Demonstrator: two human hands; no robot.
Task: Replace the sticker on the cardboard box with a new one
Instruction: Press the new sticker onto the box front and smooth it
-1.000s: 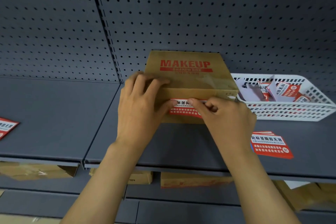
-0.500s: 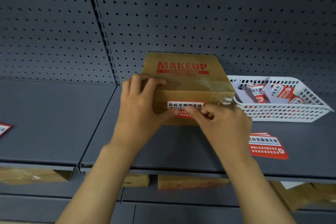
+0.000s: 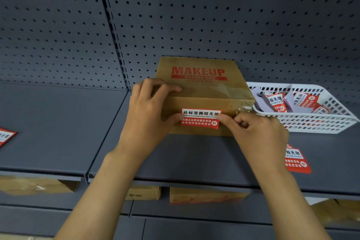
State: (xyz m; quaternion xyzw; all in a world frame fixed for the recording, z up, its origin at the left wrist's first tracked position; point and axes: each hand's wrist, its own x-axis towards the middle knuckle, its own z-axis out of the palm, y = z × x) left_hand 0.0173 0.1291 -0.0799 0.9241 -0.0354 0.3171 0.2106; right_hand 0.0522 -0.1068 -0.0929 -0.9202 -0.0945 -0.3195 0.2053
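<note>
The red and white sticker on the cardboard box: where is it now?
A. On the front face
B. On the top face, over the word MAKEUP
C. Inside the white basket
A: the sticker lies on the front face of the cardboard box, below the top edge.

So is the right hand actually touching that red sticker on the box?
Touching. In the head view, the right hand has its fingertips pressed on the red sticker's right edge.

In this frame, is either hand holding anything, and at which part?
The left hand steadies the cardboard box at its front-left corner. The right hand fingers touch the red sticker at its right edge; grip or press cannot be told.
</note>
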